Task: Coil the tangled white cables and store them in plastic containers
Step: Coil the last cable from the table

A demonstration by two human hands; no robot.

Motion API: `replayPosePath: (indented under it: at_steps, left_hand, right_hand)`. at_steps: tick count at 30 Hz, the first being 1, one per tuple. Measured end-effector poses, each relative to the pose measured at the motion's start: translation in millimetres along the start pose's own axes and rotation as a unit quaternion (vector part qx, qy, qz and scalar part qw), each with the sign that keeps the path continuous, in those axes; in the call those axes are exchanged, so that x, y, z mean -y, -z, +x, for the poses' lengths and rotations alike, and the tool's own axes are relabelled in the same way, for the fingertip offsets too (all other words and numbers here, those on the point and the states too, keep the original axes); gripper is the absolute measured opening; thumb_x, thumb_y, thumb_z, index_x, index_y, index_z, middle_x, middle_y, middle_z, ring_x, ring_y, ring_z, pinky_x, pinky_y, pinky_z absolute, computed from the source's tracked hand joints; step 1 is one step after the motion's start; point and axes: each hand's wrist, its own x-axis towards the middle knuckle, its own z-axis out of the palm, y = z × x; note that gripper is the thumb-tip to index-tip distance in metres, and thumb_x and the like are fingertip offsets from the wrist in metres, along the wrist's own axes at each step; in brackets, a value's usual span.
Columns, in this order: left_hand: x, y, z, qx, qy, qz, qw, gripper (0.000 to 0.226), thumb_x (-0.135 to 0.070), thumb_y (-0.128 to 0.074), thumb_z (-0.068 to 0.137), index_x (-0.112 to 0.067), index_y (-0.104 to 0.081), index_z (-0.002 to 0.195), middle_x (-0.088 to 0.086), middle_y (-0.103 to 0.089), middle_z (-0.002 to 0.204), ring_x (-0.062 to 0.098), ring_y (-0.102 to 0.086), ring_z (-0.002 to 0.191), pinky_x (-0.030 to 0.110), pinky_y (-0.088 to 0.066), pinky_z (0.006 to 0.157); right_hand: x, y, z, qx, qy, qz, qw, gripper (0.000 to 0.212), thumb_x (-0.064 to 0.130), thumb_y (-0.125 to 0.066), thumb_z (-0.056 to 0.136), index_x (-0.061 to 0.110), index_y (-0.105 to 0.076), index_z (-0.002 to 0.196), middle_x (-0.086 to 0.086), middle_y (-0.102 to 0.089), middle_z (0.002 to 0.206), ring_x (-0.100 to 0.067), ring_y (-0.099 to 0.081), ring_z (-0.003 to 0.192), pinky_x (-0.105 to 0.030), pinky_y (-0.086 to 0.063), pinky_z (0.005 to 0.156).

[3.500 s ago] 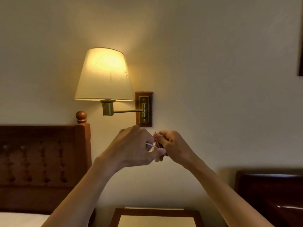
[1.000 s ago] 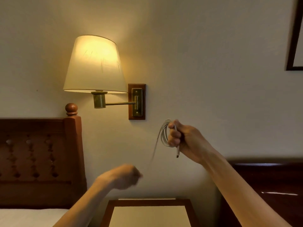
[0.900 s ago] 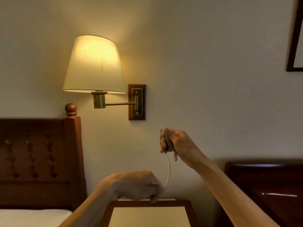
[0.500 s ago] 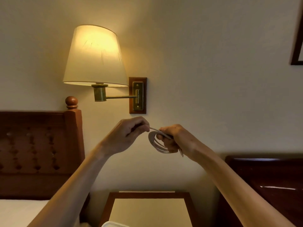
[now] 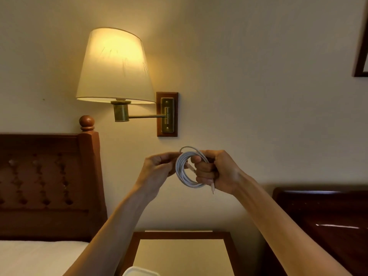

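A white cable (image 5: 182, 173) is wound into a small round coil of several loops, held up in front of the wall. My right hand (image 5: 216, 172) grips the coil's right side in a fist, and one plug end pokes out below the fist. My left hand (image 5: 159, 168) pinches the cable at the coil's upper left edge. The rim of a white plastic container (image 5: 139, 272) shows at the bottom edge of the view.
A lit wall lamp (image 5: 114, 66) hangs above the hands. A wooden headboard (image 5: 49, 176) and white bed are at the left. A bedside table (image 5: 183, 253) stands below the hands. Dark wooden furniture (image 5: 328, 220) is at the right.
My left hand dropped low with the cable's loose length, then rose to meet the right hand. The coil has gained loops, and the loose length is now wound in.
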Motion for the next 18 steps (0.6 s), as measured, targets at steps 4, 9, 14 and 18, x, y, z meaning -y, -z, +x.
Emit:
replayPosePath:
  at_steps: [4,9,14,18]
  left_hand:
    - [0.0,3.0,-5.2,0.102,0.169,-0.157,0.968,0.019,-0.004,-0.06,0.079,-0.004,-0.07,0.096,0.012,-0.068,0.085,0.022,-0.067,0.077,0.04,-0.052,0.083]
    - [5.3,-1.9,-13.6,0.161,0.211,-0.208,0.942,0.014,-0.007,-0.057,0.083,-0.009,-0.071,0.086,0.008,-0.063,0.082,0.021,-0.062,0.079,0.046,-0.047,0.087]
    - [10.1,-7.7,-21.8,0.087,0.133,-0.086,0.984,0.039,-0.04,-0.051,0.097,-0.006,-0.069,0.102,0.009,-0.06,0.085,0.029,-0.059,0.089,0.048,-0.049,0.093]
    - [13.4,-14.8,-23.3,0.058,-0.08,0.17,0.98,0.019,-0.012,-0.051,0.099,-0.012,-0.064,0.113,0.016,-0.064,0.101,0.026,-0.066,0.089,0.044,-0.058,0.079]
  right_hand:
    - [-1.3,0.5,-0.7,-0.046,-0.007,-0.036,0.998,0.043,0.012,-0.02,0.101,0.011,-0.049,0.069,0.002,-0.024,0.051,-0.011,-0.016,0.044,-0.024,-0.022,0.042]
    - [-3.1,-4.7,-1.4,-0.105,0.004,-0.078,0.991,0.046,0.014,-0.022,0.103,0.01,-0.049,0.067,0.002,-0.025,0.05,-0.011,-0.019,0.042,-0.022,-0.024,0.04]
    - [-9.7,-7.2,2.1,-0.118,0.011,-0.114,0.986,0.047,0.022,-0.025,0.107,0.009,-0.053,0.072,0.002,-0.031,0.051,-0.009,-0.025,0.044,-0.023,-0.027,0.047]
    - [-12.9,-6.7,4.3,-0.138,0.034,-0.143,0.979,0.045,0.023,-0.027,0.107,0.006,-0.053,0.074,0.002,-0.033,0.051,-0.01,-0.029,0.044,-0.025,-0.031,0.05]
